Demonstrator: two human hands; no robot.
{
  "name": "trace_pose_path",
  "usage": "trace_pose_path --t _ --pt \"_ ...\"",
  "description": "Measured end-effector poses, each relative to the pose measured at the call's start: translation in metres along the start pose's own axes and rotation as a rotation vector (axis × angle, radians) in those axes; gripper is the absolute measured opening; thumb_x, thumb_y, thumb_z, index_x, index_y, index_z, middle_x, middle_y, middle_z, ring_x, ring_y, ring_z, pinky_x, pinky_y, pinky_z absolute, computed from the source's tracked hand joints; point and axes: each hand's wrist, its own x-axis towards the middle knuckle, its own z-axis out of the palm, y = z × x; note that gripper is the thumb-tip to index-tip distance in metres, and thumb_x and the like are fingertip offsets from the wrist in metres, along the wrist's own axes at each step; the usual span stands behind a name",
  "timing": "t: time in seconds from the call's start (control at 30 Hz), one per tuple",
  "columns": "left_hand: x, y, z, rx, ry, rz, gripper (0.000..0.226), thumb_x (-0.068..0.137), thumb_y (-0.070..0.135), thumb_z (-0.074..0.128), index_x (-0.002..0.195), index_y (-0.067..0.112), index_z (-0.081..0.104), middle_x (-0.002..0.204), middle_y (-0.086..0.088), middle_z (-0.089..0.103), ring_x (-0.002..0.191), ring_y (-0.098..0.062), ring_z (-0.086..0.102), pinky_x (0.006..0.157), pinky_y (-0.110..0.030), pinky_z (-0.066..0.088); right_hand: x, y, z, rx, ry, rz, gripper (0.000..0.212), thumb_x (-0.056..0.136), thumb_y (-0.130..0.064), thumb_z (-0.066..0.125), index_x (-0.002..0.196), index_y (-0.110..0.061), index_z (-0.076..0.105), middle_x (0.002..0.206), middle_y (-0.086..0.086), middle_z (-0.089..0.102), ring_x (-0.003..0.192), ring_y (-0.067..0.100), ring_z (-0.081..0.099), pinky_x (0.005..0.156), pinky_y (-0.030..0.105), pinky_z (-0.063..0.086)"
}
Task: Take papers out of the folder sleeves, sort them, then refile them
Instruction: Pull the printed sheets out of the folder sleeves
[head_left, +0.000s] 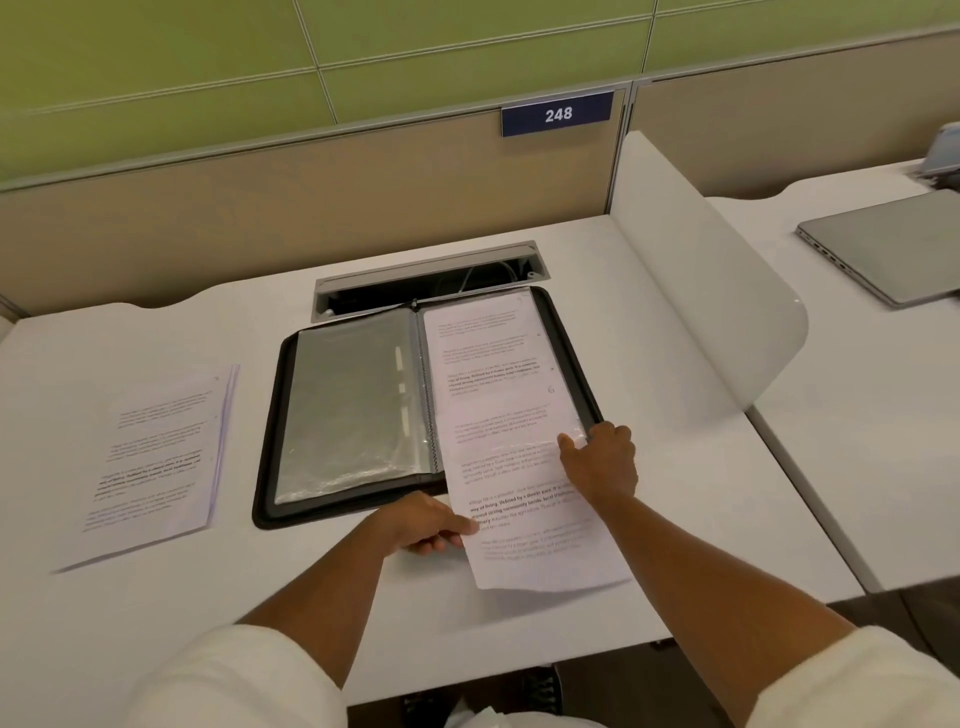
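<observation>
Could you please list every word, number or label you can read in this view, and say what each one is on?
"248": white digits on the blue plate on the partition behind the desk.
"6": a faint digit on the page in the folder's right side.
Printed paragraphs on that page, on the sheet the left hand holds, and on the paper stack: too blurred to read.

1. A white desk (130, 623) with a wavy back edge carries everything.
2. A grey metal cable tray (431, 275), its lid open, is set into the desk at the back edge.
3. A blue rectangular sign (557, 114) reading 248 sits on the beige partition (260, 208).
4. A white curved divider panel (701, 291) stands along the desk's right edge.
5. A closed grey laptop (893, 249) lies on the neighbouring desk (857, 467); behind it, a blurred pale-blue object (943, 156), perhaps a bag.
</observation>
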Motion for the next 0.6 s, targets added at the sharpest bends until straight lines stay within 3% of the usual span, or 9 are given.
trace_pose_path --t 0.1,0.2,0.3,0.4,0.5,0.6 --pt "-0.004 0.001 0.002 0.09 -0.053 -0.07 0.026 0.08 0.034 0.082 0.098 0.016 0.076 0.087 0.003 0.076 0.058 -0.004 0.059 0.059 -0.018 0.048 -0.001 0.002 -0.004 0.019 -0.075 0.019 0.053 0.09 -0.045 0.065 0.123 -0.006 0.05 0.123 0.01 0.047 0.111 0.03 0.057 0.084 0.039 0.049" --pt "-0.007 0.003 0.005 0.111 -0.071 -0.107 0.033 0.083 0.039 0.079 0.107 0.016 0.074 0.09 0.002 0.078 0.071 -0.006 0.071 0.069 -0.02 0.052 -0.001 0.006 -0.008 0.092 -0.167 0.047 0.046 0.089 -0.034 0.07 0.122 -0.006 0.052 0.118 0.009 0.058 0.101 0.027 0.061 0.076 0.032 0.047" --pt "-0.003 0.006 0.007 -0.045 0.118 -0.045 0.038 0.086 0.041 0.075 0.108 0.011 0.074 0.089 -0.001 0.078 0.075 -0.011 0.074 0.065 -0.021 0.051 -0.004 0.012 -0.012 0.134 -0.24 0.037 0.034 0.088 -0.025 0.07 0.117 -0.011 0.058 0.112 0.007 0.066 0.086 0.021 0.059 0.072 0.03 0.048" --pt "0.004 0.005 0.008 -0.279 0.307 0.026 0.029 0.091 0.03 0.072 0.104 0.005 0.074 0.086 -0.004 0.078 0.076 -0.016 0.075 0.063 -0.023 0.05 -0.005 0.02 -0.016 0.05 -0.293 0.024 0.019 0.087 -0.024 0.069 0.097 -0.009 0.063 0.1 0.006 0.067 0.082 0.019 0.059 0.072 0.032 0.053" --pt "0.007 0.003 0.01 -0.385 0.341 0.044 0.019 0.091 0.022 0.073 0.102 0.007 0.072 0.087 -0.004 0.078 0.083 -0.02 0.076 0.067 -0.025 0.055 -0.003 0.028 -0.021 0.033 -0.389 0.058 0.013 0.085 -0.02 0.069 0.086 -0.01 0.061 0.095 0.004 0.065 0.085 0.019 0.061 0.076 0.03 0.054" --pt "0.009 0.001 0.014 -0.351 0.323 0.043 0.014 0.089 0.011 0.073 0.102 0.008 0.071 0.092 -0.007 0.078 0.09 -0.023 0.075 0.067 -0.025 0.057 -0.003 0.031 -0.026 0.062 -0.458 0.075 0.021 0.082 -0.023 0.075 0.093 -0.01 0.063 0.098 0.003 0.065 0.095 0.022 0.065 0.082 0.031 0.055"
